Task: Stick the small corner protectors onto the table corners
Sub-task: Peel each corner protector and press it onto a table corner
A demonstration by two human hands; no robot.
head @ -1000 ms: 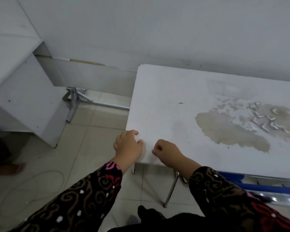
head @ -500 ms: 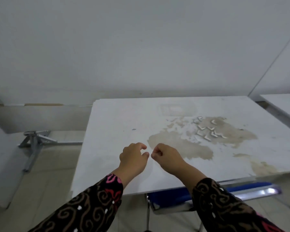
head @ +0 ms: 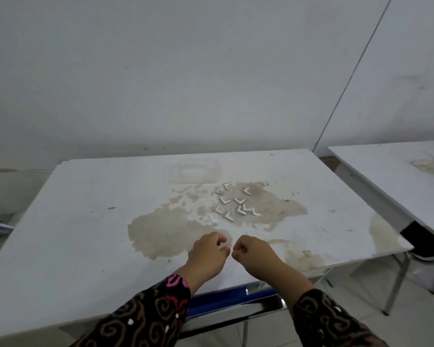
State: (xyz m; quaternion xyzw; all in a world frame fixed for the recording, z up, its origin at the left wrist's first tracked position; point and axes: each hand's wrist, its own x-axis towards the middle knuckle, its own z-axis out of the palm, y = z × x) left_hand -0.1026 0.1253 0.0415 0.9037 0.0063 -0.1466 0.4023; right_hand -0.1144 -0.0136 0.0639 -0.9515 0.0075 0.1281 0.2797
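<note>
Several small white L-shaped corner protectors [head: 236, 204] lie loose on a brown stain in the middle of the white table [head: 85, 221]. My left hand [head: 207, 254] and my right hand [head: 254, 254] hover side by side over the table's near middle, a short way in front of the protectors. The left hand's fingers are loosely curled with a gap at the thumb, and nothing shows in them. On the right hand, thumb and forefinger are drawn together and I see nothing held. The table's near right corner [head: 409, 246] is in view.
A faint clear rectangular shape [head: 193, 174] lies behind the protectors. A second white table [head: 398, 176] stands to the right across a narrow gap. A blue chair seat with a chrome frame [head: 218, 300] sits under the near edge. A wall runs behind.
Both hands left the table's near left corner and moved right to the table's middle, toward the protectors. My view swung right and up with them.
</note>
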